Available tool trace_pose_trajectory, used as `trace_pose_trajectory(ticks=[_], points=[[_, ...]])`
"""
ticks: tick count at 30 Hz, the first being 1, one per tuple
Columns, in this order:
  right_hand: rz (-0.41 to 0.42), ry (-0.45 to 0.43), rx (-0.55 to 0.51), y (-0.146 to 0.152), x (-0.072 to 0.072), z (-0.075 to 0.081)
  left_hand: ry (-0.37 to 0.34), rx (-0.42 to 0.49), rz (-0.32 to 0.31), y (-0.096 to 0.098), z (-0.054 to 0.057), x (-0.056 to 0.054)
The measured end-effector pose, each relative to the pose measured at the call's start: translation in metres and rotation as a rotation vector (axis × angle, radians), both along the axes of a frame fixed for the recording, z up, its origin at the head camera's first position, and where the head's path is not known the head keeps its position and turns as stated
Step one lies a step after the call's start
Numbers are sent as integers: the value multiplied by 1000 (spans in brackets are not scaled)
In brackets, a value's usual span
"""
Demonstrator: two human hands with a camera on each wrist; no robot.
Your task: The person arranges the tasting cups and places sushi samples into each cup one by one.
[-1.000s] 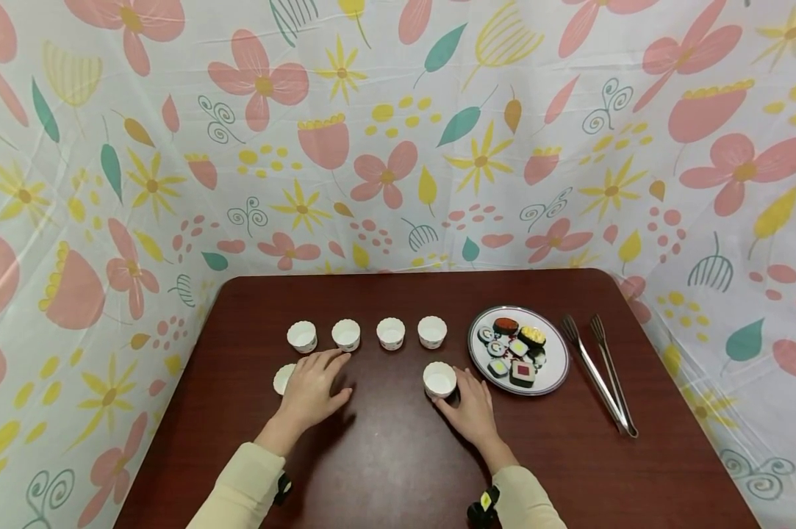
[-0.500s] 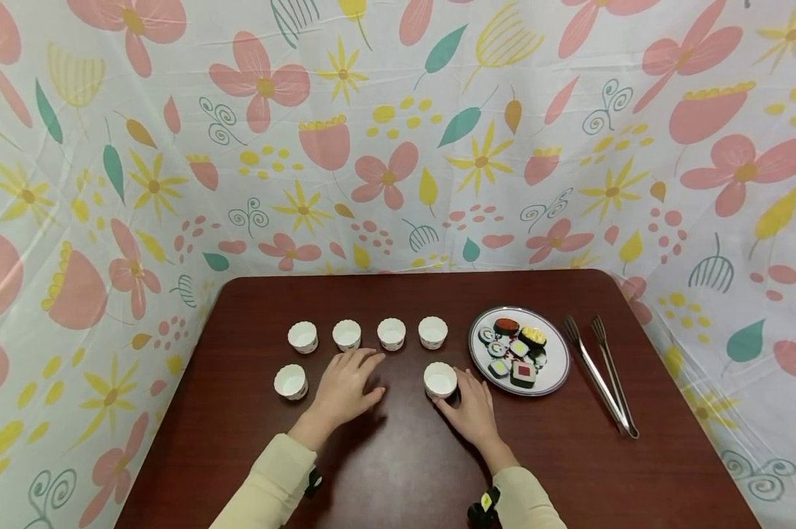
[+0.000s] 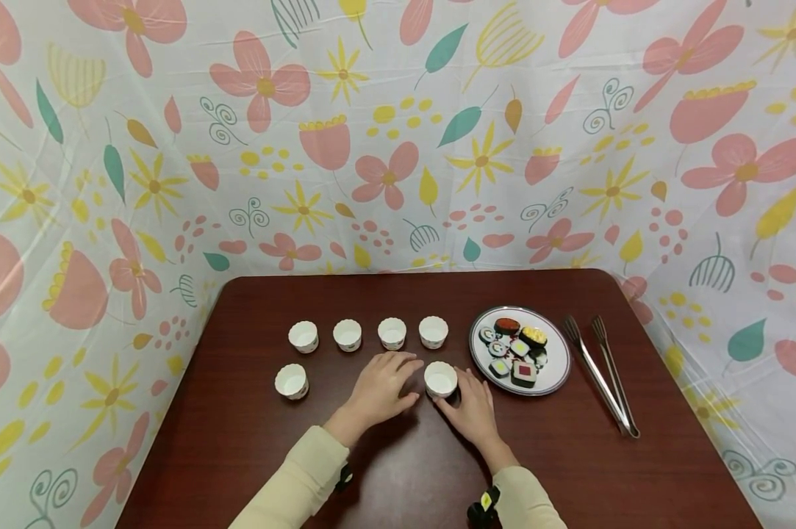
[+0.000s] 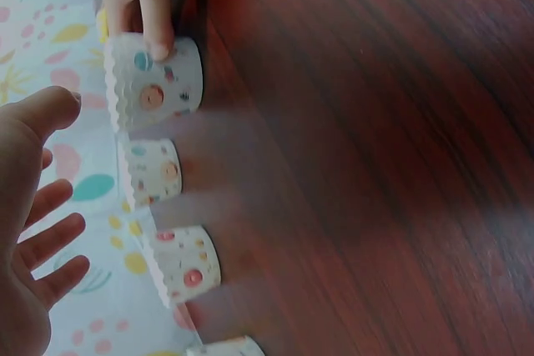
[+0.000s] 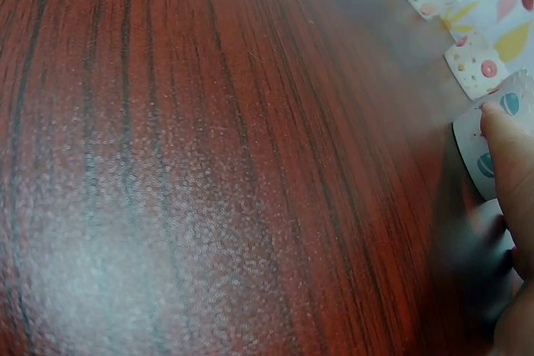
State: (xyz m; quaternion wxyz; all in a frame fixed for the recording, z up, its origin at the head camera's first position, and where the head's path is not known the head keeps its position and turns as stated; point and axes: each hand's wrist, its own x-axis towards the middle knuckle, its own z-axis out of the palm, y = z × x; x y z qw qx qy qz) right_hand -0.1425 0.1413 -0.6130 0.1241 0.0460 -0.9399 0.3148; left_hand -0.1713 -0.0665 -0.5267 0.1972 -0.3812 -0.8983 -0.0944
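My right hand (image 3: 472, 408) holds a white scalloped-rim paper baking cup (image 3: 440, 380), thumb on its near side and fingers along its right side. The cup stands upright on the table; in the right wrist view my thumb (image 5: 511, 177) presses its printed wall. Just left of that cup hovers my left hand (image 3: 381, 386), fingers spread and holding nothing, a small gap from the cup. Behind them is a row of similar cups, from the left end cup (image 3: 303, 337) to the right end cup (image 3: 434, 333). Another cup (image 3: 292, 382) stands alone at the front left.
Right of my right hand lies a white plate (image 3: 556, 371) with several sushi pieces (image 3: 517, 349). Metal tongs (image 3: 603, 382) rest further right, spread apart. A dark red-brown table (image 3: 384, 477) carries everything, and a floral cloth (image 3: 398, 147) hangs behind and at both sides.
My left hand has moved right, from beside the front-left cup to near the cup in my right hand, uncovering the front-left cup. The right hand and its cup have stayed put.
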Motion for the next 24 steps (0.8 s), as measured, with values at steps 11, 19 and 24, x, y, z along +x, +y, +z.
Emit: trace_pose_trajectory(ticks=[11,19,24], points=[[3,18,12,1,1,-1,57,-14,-84,28,-9,-1],[3,-1,9,1,1,1,101,-28,-82,39,-13,0],[-1,1,9,0,1,1,101,-97,-60,44,-15,1]])
